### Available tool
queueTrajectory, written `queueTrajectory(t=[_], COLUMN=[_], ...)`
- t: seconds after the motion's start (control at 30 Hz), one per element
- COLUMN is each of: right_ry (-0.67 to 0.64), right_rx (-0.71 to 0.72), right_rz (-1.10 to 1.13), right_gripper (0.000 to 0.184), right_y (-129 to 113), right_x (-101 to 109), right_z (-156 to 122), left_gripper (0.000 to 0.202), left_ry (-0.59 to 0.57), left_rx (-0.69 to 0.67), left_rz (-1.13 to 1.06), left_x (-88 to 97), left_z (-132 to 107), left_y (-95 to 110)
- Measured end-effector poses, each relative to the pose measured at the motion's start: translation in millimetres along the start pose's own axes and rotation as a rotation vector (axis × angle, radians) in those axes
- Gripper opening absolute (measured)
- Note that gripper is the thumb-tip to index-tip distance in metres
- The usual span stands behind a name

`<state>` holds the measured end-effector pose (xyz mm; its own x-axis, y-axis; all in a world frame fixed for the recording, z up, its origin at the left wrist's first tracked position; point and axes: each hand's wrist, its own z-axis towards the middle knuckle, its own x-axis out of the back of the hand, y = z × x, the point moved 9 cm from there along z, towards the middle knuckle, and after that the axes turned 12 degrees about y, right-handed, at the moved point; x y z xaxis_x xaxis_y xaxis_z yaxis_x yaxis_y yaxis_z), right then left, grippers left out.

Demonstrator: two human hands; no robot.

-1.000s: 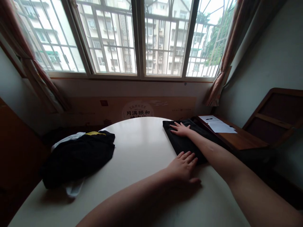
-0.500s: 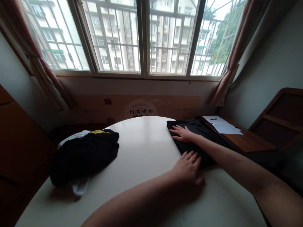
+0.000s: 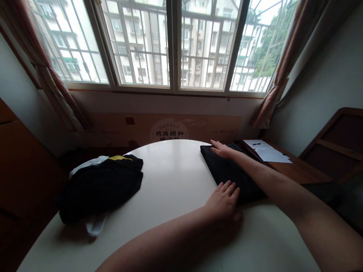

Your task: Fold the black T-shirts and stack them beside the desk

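Note:
A folded black garment [image 3: 227, 175] lies flat at the right side of the white round table [image 3: 170, 181]; its exact kind does not show. My left hand [image 3: 222, 200] rests on its near left edge, fingers stretched out over the cloth. Towards the garment's far edge is my right hand [image 3: 222, 150], palm down with the fingers extended. Neither hand grips the cloth. The garment's right part is partly covered by my right forearm.
A loose heap of black clothes [image 3: 104, 189], with white and yellow pieces, lies on the table's left. Beyond the right edge stands a wooden surface [image 3: 300, 170] with papers [image 3: 266, 151] on it. A wooden chair [image 3: 337, 139] is at far right.
My right hand has shifted slightly forward and right over the garment, to its far edge. My left hand has stayed nearly in place.

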<state>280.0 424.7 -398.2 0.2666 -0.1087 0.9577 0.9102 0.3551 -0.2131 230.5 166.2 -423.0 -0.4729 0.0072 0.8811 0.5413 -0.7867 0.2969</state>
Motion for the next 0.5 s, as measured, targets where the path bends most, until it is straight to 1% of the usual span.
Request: queueTrajectory(t=[0.07, 0.1, 0.17, 0.23, 0.3, 0.4, 0.5], right_ry=[0.072, 0.086, 0.006, -0.058, -0.064, -0.031, -0.014], right_rx=[-0.020, 0.011, 0.097, 0.126, 0.073, -0.074, -0.158], right_rz=[0.012, 0.034, 0.048, -0.015, -0.091, -0.155, -0.170], right_gripper=[0.081, 0.083, 0.083, 0.079, 0.074, 0.071, 0.069], right_y=[33, 46, 65, 79, 90, 97, 98], right_x=[16, 19, 10, -1, -8, -9, -7], right_z=[-22, -35, -62, -79, -80, -63, -45], left_gripper=[0.078, 0.076, 0.073, 0.071, 0.072, 0.072, 0.073], left_ry=[0.005, 0.010, 0.022, 0.030, 0.035, 0.037, 0.032], left_rx=[0.026, 0.030, 0.031, 0.033, 0.033, 0.040, 0.046], left_rz=[0.003, 0.001, 0.001, 0.004, 0.010, 0.020, 0.019], left_x=[1.4, 1.7, 1.3, -0.3, -2.2, -3.1, -2.4], left_z=[0, 0, 1, 1, 2, 2, 1], left_y=[0, 0, 1, 1, 1, 0, 1])
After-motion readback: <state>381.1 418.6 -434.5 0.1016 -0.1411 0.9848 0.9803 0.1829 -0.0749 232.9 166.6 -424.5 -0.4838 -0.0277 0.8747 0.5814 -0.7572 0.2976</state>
